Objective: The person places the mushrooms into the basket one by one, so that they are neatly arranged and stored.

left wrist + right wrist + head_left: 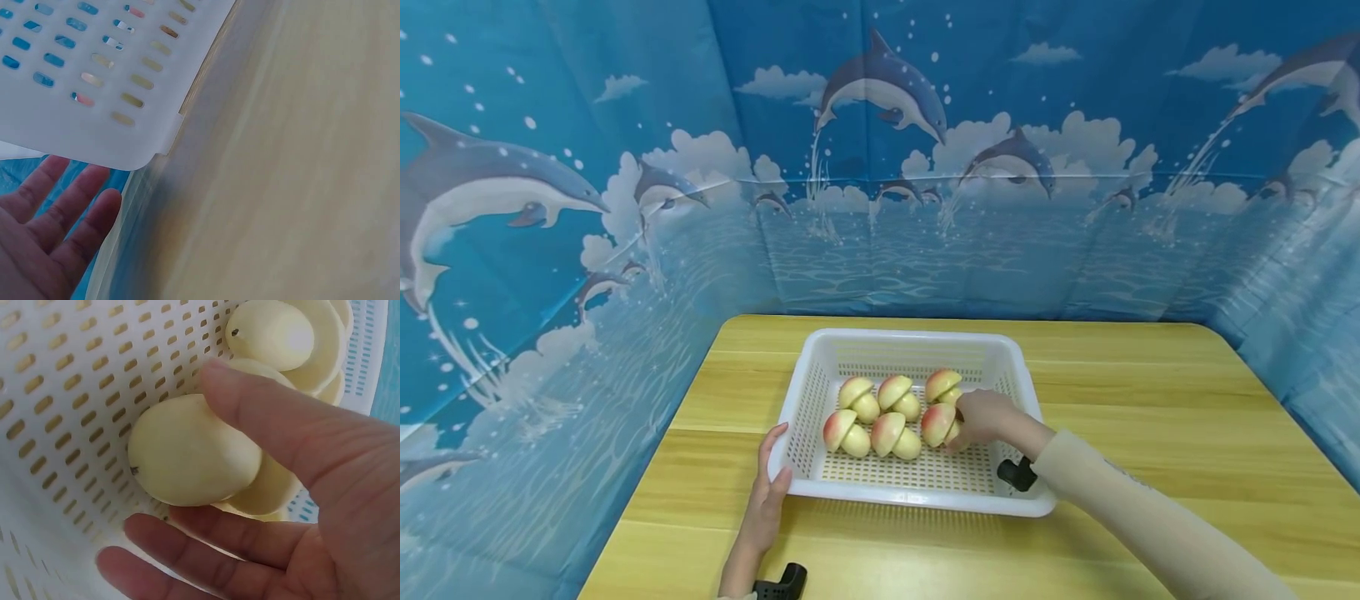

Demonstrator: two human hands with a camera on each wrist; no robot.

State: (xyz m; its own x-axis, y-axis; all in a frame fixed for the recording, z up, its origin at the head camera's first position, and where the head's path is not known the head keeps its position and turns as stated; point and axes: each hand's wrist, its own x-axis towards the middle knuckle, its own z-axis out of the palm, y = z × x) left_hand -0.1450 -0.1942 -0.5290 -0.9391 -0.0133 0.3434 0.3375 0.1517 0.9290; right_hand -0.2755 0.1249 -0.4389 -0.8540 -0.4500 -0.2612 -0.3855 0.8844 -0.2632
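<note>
A white plastic basket (917,500) with slotted walls holds several mushroom-shaped pieces in two rows of three, each with a pink-and-yellow cap and a pale rounded stem. My right hand (985,417) reaches inside and grips the near-right mushroom-shaped piece (937,425). In the right wrist view, the thumb lies over its pale stem (194,450) and the fingers are beneath. At the basket's near left corner, my left hand (766,500) touches the outside with its fingers spread. The left wrist view shows those fingers (81,203) nearly straight beside the basket's edge.
The basket stands on a yellow wood-grain table (1165,417). A blue curtain (880,250) printed with dolphins hangs behind the table and along both sides. Dark wrist devices show on the left wrist (782,581) and the right wrist (1018,474).
</note>
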